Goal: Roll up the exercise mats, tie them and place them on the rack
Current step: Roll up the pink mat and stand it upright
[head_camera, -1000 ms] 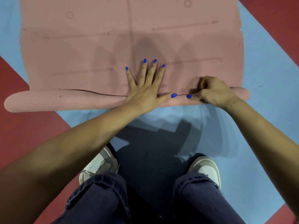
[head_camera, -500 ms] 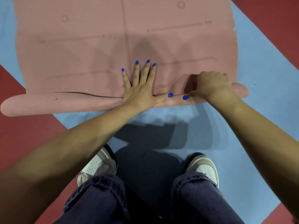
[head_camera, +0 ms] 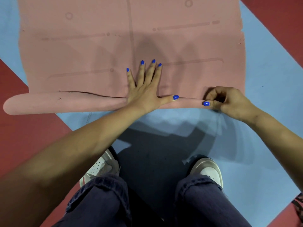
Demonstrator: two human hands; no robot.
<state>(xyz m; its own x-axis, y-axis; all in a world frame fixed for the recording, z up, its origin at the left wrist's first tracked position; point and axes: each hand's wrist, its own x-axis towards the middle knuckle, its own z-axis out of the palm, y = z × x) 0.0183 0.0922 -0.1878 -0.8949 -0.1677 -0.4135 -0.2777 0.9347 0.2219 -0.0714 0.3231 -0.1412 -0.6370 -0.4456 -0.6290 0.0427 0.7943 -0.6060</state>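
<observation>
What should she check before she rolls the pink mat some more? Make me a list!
1. Left hand flat on the pink mat, pressing at the roll: ok.
2. Right hand gripping the roll's edge, fingers curled round it: ok.
3. Roll even along its length: not ok, it looks thicker and looser toward her left end, with a gap at the seam there.
4. Unrolled part lying flat ahead: ok, no folds seen.
5. Shoes clear of the mat: ok, both stand back on the blue floor.
6. Tie and rack ready: cannot tell, neither is in view.
</observation>
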